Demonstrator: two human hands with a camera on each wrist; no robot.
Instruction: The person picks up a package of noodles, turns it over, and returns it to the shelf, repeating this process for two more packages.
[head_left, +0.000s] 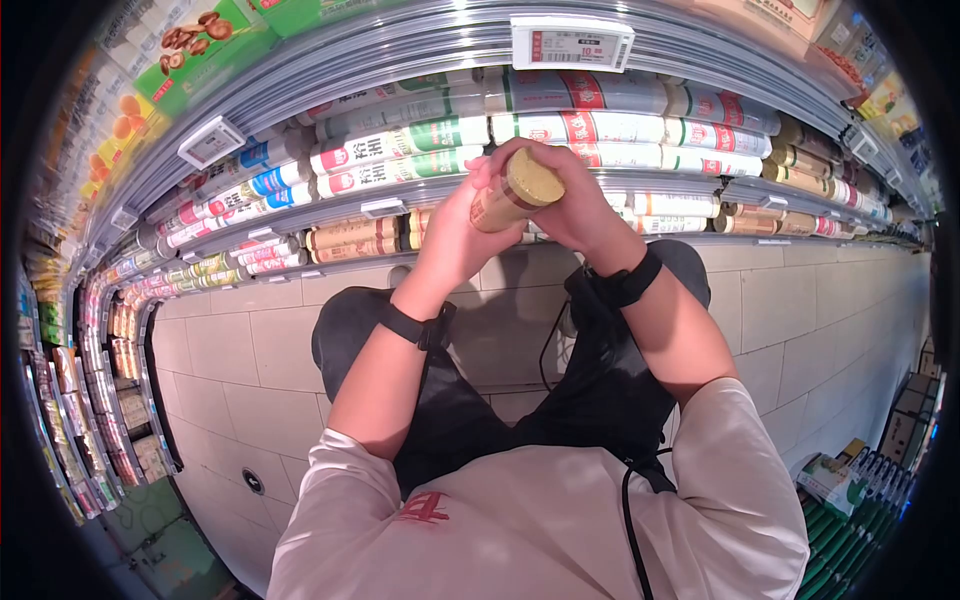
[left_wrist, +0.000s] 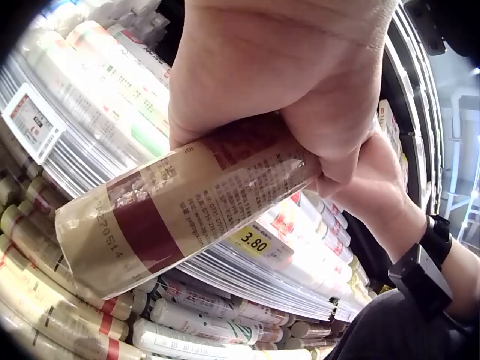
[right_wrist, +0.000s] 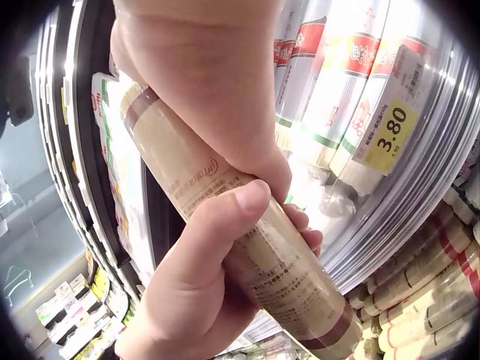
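Note:
Both hands hold one cylindrical pack of dried noodles (head_left: 536, 180), wrapped in tan paper with dark red bands and small printed text. In the head view its yellowish round end faces up toward me, and the pack is tilted. My left hand (head_left: 460, 228) grips it from the left, and in the right wrist view the left thumb (right_wrist: 236, 206) lies across the wrapper. My right hand (head_left: 580, 205) curls around the opposite side. A date-like number shows near one end of the pack (left_wrist: 142, 225) in the left wrist view.
Shelves ahead carry rows of white noodle packs (head_left: 400, 160), with tan packs (head_left: 355, 238) on a lower level. A price tag (head_left: 572, 46) hangs on the shelf edge above my hands; another tag (right_wrist: 391, 131) reads 3.80. Tiled floor (head_left: 270, 345) surrounds my bent knees.

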